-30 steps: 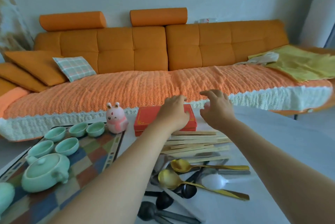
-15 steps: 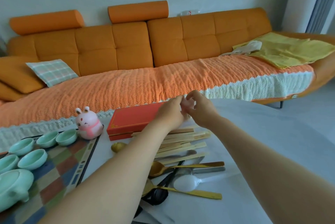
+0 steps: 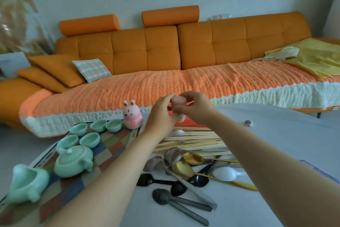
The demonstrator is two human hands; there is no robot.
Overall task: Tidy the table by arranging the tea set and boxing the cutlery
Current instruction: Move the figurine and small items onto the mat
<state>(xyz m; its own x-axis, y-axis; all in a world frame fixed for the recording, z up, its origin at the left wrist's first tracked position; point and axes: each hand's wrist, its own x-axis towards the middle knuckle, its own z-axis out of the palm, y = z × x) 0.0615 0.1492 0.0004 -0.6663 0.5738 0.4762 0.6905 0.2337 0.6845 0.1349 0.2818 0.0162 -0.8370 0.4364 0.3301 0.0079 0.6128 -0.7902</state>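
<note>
Both hands meet above the far side of the bench (image 3: 276,134), the left hand (image 3: 161,114) and right hand (image 3: 195,109) pinching a small pale pink object (image 3: 177,102), too blurred to identify. The red box (image 3: 191,123) lies just beneath them, the chopsticks (image 3: 193,143) and spoons (image 3: 185,169) nearer, between the forearms. The green tea set (image 3: 73,160) sits on the patterned tray (image 3: 114,146) left of the left forearm.

No readable text, labels, brands or numbers anywhere, tabletop and sofa included

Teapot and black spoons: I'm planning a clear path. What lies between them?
In the head view, the left forearm crosses between the teapot and black spoons.
</note>
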